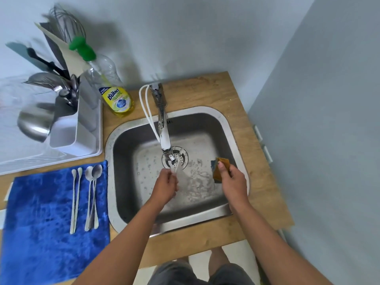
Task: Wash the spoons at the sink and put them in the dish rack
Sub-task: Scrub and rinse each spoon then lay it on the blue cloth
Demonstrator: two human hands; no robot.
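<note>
Over the steel sink (221, 118), my left hand (165, 187) grips a white spoon (175, 166) and holds its bowl under the water running from the faucet (163, 128). At the sink's right side my right hand (233, 182) pinches a yellow and blue sponge (221, 167). Two white spoons (74, 200) and two metal spoons (93, 194) lie side by side on a blue towel (47, 233) left of the sink. The white dish rack (90, 145) stands behind the towel, with utensils upright in its cutlery holder (67, 132).
A yellow dish soap bottle (118, 101) with a green cap stands between the rack and the faucet. A metal bowl (35, 124) leans in the rack. The wooden counter (261, 192) ends close to the right wall. Water pools around the drain (181, 156).
</note>
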